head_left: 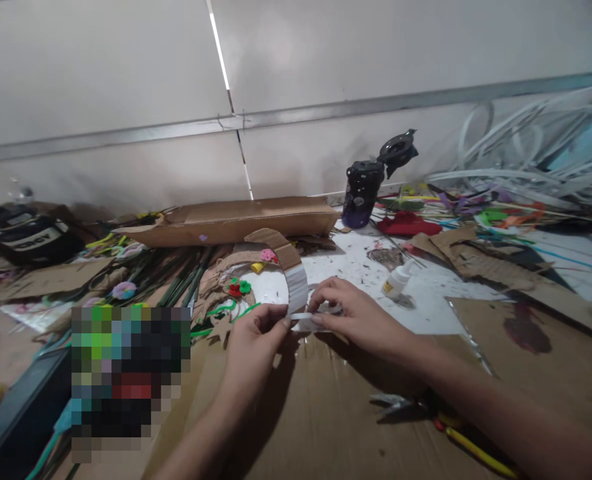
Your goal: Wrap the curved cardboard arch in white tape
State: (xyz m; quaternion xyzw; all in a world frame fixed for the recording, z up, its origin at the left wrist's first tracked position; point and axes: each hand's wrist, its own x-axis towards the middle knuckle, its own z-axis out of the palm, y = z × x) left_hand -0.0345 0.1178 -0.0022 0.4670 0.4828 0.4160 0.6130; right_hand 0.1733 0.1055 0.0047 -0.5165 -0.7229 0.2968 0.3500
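Both my hands are low in the middle of the view. My left hand (253, 353) pinches the lower end of a curved cardboard strip (285, 257), whose lower part is wrapped in white paper. My right hand (349, 315) grips a loose white paper band (312, 317) at that same end, close to my left fingers. Just behind the arc lie small foam flowers (236, 288) in red and green. A small white glue bottle (397, 280) stands beyond my right hand, not touching it.
A long cardboard trough (226, 223) and a black-and-purple bottle (361, 193) with its lid open stand at the back. Green wire stems, red felt, and white plastic strips lie around. Yellow-handled pliers (456, 433) rest near my right forearm. A pixelated patch covers the left foreground.
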